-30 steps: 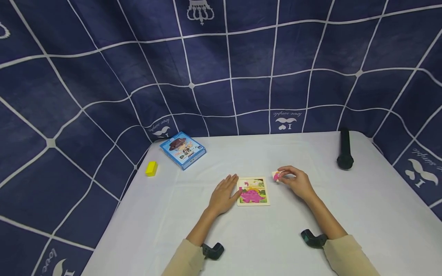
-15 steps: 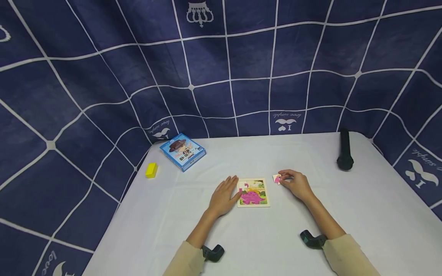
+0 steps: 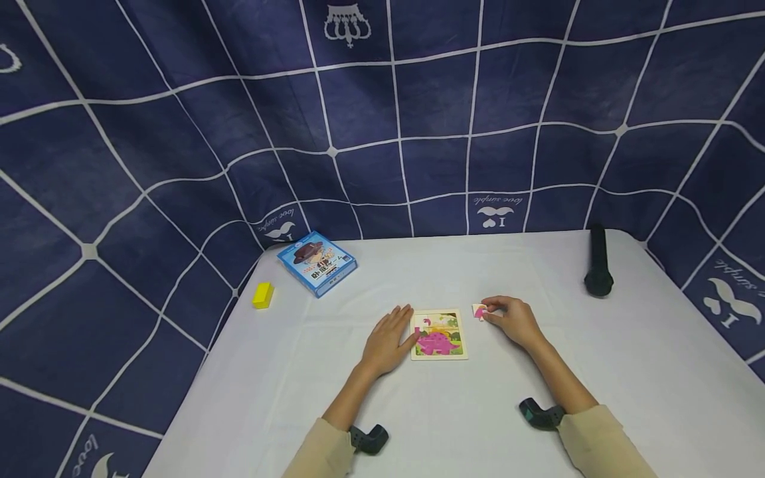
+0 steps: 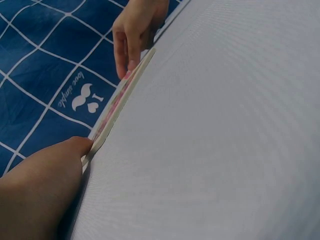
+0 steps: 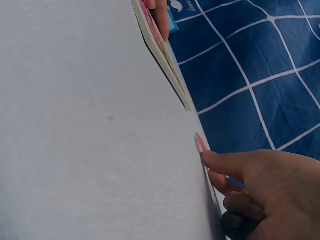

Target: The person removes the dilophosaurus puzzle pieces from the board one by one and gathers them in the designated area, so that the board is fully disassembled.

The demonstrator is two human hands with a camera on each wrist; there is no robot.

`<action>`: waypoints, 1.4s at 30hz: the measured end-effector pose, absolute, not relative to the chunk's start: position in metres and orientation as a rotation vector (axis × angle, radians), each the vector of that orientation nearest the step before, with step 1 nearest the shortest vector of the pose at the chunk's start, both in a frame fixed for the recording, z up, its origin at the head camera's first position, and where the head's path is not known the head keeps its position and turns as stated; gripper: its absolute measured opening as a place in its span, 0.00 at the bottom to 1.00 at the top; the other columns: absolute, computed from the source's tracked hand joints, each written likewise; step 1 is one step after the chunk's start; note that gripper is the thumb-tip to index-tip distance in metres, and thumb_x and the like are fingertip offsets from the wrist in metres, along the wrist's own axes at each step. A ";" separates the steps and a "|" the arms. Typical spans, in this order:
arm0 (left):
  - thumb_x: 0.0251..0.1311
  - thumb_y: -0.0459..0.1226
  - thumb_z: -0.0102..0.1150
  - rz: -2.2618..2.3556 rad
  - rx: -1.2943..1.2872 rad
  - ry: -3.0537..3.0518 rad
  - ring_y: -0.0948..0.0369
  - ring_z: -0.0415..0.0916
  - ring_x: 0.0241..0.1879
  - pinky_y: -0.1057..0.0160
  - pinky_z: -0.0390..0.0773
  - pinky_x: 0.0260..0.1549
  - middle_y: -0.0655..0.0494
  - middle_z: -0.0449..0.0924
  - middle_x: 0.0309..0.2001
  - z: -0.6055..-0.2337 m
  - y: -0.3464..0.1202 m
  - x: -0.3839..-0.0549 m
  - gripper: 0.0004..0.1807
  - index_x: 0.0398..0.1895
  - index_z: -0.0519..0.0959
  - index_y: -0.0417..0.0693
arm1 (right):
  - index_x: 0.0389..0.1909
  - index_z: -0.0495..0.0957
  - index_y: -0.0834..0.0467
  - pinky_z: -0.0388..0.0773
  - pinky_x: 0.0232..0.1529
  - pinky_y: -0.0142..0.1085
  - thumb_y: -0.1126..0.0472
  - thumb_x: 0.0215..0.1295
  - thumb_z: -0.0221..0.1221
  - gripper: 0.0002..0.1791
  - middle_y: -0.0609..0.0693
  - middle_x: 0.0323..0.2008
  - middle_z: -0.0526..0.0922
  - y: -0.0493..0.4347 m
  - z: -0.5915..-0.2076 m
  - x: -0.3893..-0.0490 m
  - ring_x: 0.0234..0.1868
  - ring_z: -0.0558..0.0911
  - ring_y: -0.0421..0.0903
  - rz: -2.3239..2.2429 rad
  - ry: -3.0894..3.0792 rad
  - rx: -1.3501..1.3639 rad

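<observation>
Right of centre in the head view, a puzzle piece [image 3: 479, 311] is pinched by the right hand [image 3: 515, 322] — apart from the left hand [image 3: 384, 342], whose fingers are stretched out and whose thumb is laid on the left edge of the dinosaur puzzle [image 3: 440, 340], below centre.

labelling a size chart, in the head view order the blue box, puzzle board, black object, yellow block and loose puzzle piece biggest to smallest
1. Blue box and puzzle board, partly covered by the left hand: too alike to rank
2. Black object
3. Yellow block
4. Loose puzzle piece, partly hidden by the right hand
</observation>
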State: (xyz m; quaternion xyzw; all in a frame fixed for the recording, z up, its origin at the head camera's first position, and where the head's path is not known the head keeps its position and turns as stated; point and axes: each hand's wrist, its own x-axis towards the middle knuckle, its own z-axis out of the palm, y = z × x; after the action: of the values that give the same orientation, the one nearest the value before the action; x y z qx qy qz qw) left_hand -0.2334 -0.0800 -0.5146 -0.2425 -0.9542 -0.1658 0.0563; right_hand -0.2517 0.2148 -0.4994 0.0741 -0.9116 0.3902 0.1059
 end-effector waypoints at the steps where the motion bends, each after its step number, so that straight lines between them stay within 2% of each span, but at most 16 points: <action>1: 0.66 0.57 0.37 -0.505 -0.737 -2.895 0.59 0.44 0.70 0.61 0.46 0.67 0.56 0.53 0.70 -0.514 -0.080 -0.233 0.35 0.70 0.56 0.47 | 0.41 0.82 0.63 0.67 0.40 0.44 0.65 0.52 0.66 0.14 0.49 0.27 0.81 0.215 -0.500 -0.252 0.37 0.75 0.51 1.138 -2.692 0.219; 8: 0.66 0.56 0.37 -0.499 -0.743 -2.886 0.59 0.44 0.70 0.60 0.46 0.67 0.56 0.53 0.70 -0.515 -0.080 -0.233 0.34 0.70 0.57 0.47 | 0.43 0.82 0.62 0.66 0.35 0.41 0.64 0.52 0.66 0.16 0.50 0.29 0.81 0.215 -0.500 -0.252 0.36 0.73 0.50 1.101 -2.725 0.203; 15: 0.66 0.56 0.37 -0.509 -0.745 -2.893 0.59 0.44 0.70 0.60 0.46 0.67 0.56 0.53 0.70 -0.515 -0.080 -0.233 0.34 0.70 0.57 0.47 | 0.45 0.81 0.61 0.70 0.47 0.49 0.64 0.52 0.67 0.17 0.48 0.28 0.81 0.204 -0.494 -0.248 0.42 0.76 0.53 1.205 -2.671 0.311; 18: 0.66 0.56 0.38 -0.529 -0.749 -2.901 0.58 0.45 0.70 0.60 0.46 0.67 0.55 0.53 0.70 -0.514 -0.079 -0.234 0.34 0.70 0.56 0.46 | 0.44 0.82 0.60 0.73 0.43 0.45 0.63 0.52 0.67 0.16 0.46 0.30 0.80 0.192 -0.491 -0.246 0.39 0.77 0.49 1.252 -2.653 0.397; 21: 0.66 0.54 0.40 -0.582 -0.744 -2.903 0.56 0.46 0.69 0.58 0.47 0.67 0.53 0.55 0.69 -0.512 -0.079 -0.235 0.34 0.69 0.57 0.45 | 0.44 0.82 0.58 0.73 0.35 0.39 0.62 0.52 0.67 0.16 0.45 0.31 0.80 0.179 -0.491 -0.245 0.33 0.75 0.45 1.263 -2.657 0.466; 22: 0.66 0.54 0.41 -0.613 -0.738 -2.901 0.56 0.47 0.69 0.57 0.48 0.67 0.52 0.56 0.69 -0.511 -0.078 -0.235 0.34 0.69 0.57 0.44 | 0.44 0.82 0.58 0.72 0.34 0.39 0.61 0.52 0.67 0.16 0.45 0.31 0.80 0.174 -0.491 -0.245 0.33 0.74 0.45 1.262 -2.658 0.483; 28: 0.63 0.52 0.48 -0.777 -0.669 -2.881 0.53 0.50 0.68 0.52 0.49 0.66 0.50 0.60 0.67 -0.507 -0.069 -0.237 0.35 0.67 0.60 0.42 | 0.43 0.82 0.57 0.73 0.48 0.48 0.58 0.51 0.68 0.17 0.44 0.31 0.80 0.155 -0.495 -0.249 0.40 0.77 0.46 1.210 -2.679 0.547; 34: 0.61 0.57 0.47 -0.677 -0.634 -2.898 0.54 0.48 0.69 0.52 0.46 0.67 0.51 0.58 0.68 -0.510 -0.059 -0.240 0.38 0.68 0.59 0.43 | 0.41 0.83 0.55 0.75 0.37 0.41 0.54 0.51 0.68 0.16 0.44 0.31 0.80 0.146 -0.497 -0.252 0.34 0.76 0.42 1.047 -2.729 0.573; 42: 0.61 0.59 0.45 -0.555 -0.634 -2.902 0.57 0.47 0.69 0.55 0.45 0.67 0.54 0.55 0.69 -0.513 -0.057 -0.240 0.39 0.68 0.59 0.45 | 0.40 0.84 0.54 0.75 0.42 0.47 0.52 0.51 0.68 0.15 0.45 0.33 0.80 0.145 -0.497 -0.254 0.37 0.79 0.45 0.932 -2.753 0.592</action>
State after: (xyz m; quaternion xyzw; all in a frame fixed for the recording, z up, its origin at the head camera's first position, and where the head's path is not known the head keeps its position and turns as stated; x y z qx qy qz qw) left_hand -0.2396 -0.0567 -0.5134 -0.2095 -0.9586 -0.1833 0.0599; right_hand -0.2539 0.1447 -0.4969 0.1989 -0.9245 0.3131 0.0876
